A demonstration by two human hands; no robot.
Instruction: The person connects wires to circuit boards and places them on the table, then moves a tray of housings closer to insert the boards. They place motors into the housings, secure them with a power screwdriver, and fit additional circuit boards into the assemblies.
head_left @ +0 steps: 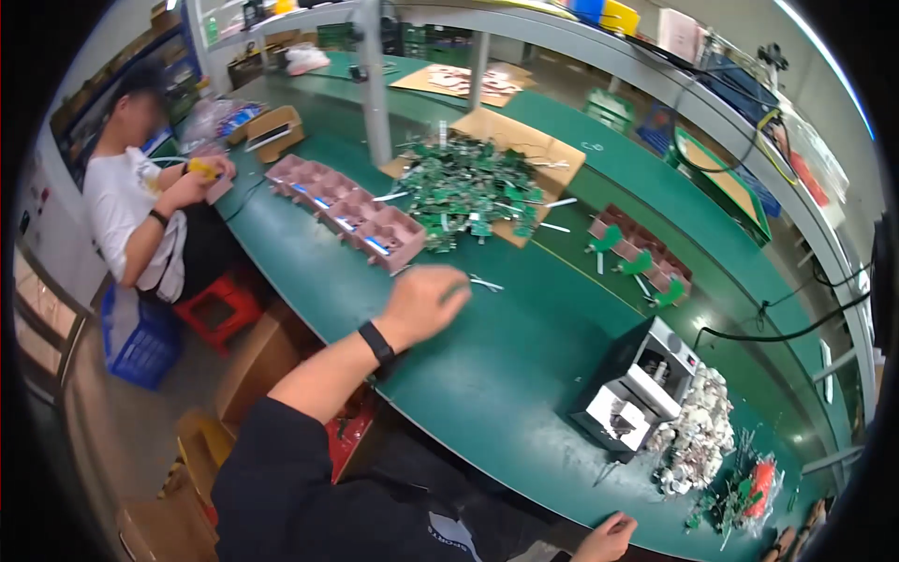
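My left hand [426, 304] hangs above the green table with its fingers curled inward; whatever they hold, if anything, is hidden. Just beyond the fingertips lies a small piece with thin white strips [485, 283]. The pink compartment tray [398, 239], with blue-white pieces in its pockets, sits past that hand. Farther back is a heap of green circuit boards [468, 187] with white strips, on flattened cardboard. At the table's near edge my right hand [607, 540] has its thumb and fingers pressed together, and their contents cannot be made out.
A black and silver machine [646, 384] stands at the right beside a pile of small white parts [698, 431]. Green boards lean on a second pink tray [655, 258]. At the left a co-worker [140, 187] sits at the table. A shelf post [375, 94] rises behind.
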